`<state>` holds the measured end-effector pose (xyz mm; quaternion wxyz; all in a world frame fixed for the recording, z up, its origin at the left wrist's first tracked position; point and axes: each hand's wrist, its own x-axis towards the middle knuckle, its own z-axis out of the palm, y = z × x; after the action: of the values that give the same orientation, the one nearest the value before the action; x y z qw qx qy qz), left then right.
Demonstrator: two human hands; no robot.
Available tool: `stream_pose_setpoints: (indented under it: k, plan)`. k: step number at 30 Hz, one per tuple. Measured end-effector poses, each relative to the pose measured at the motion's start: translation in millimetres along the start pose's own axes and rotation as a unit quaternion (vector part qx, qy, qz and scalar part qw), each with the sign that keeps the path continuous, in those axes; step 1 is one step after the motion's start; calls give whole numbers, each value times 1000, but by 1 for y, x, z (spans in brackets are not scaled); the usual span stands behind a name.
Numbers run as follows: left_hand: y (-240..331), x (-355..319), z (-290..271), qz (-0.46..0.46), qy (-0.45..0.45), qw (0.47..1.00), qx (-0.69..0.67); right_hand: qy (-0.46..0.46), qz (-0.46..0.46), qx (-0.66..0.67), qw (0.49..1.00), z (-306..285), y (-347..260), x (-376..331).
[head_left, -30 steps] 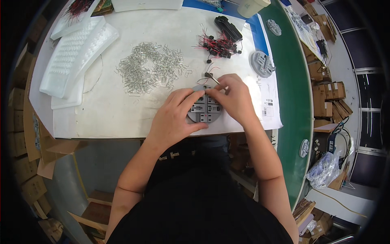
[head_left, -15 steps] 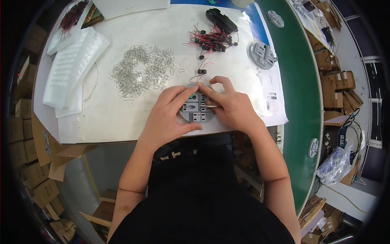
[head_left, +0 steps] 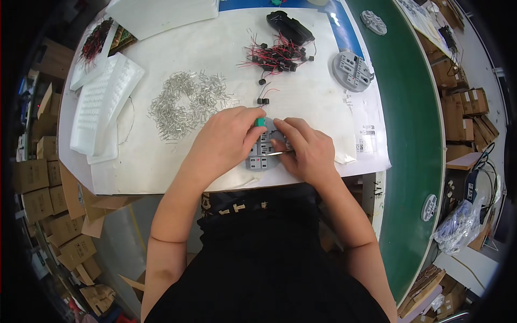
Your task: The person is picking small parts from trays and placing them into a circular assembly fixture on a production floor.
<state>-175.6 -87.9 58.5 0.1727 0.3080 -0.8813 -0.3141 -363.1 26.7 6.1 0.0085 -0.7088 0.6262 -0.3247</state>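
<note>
A round grey fixture (head_left: pixel 264 148) with several slotted blocks lies near the table's front edge, between my hands. The thumb and forefinger of my left hand (head_left: pixel 229 134) are closed on a small green piece (head_left: pixel 260 122) at the fixture's far side; I cannot tell whether it is seated or lifted. My right hand (head_left: pixel 309 151) rests against the fixture's right side, fingers curled around thin metal tweezers (head_left: pixel 276 153) whose tip points left across the blocks. Just beyond the fixture lies a small black cylindrical part (head_left: pixel 263 101) with thin wires.
Left of centre spreads a heap of U-shaped metal wire pieces (head_left: pixel 186 105). Farther back are black parts with red wires (head_left: pixel 280 55) and a black casing (head_left: pixel 291 28). White foam trays (head_left: pixel 99 107) stand at left. Another grey fixture (head_left: pixel 353 71) sits right, beside a green belt (head_left: pixel 409 134).
My left thumb and forefinger have come together on the green piece. My right hand has drawn back a little from its far edge, tweezers still in it. The whole view has shifted slightly.
</note>
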Motion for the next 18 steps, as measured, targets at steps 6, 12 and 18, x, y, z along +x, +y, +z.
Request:
stream_pose_setpoints:
  k: [6, 12, 18]
  plan:
    - [11, 14, 2, 10, -47, 994, 97, -12, 50, 67, 996, -7, 1, 4]
    - [2, 8, 9, 26, -21, 997, 65, -65, 90, 134, 985, -28, 17, 61]
    - [-3, -9, 20, 5, 31, 999, 5, -106, 86, 68, 988, 1, 43, 80]
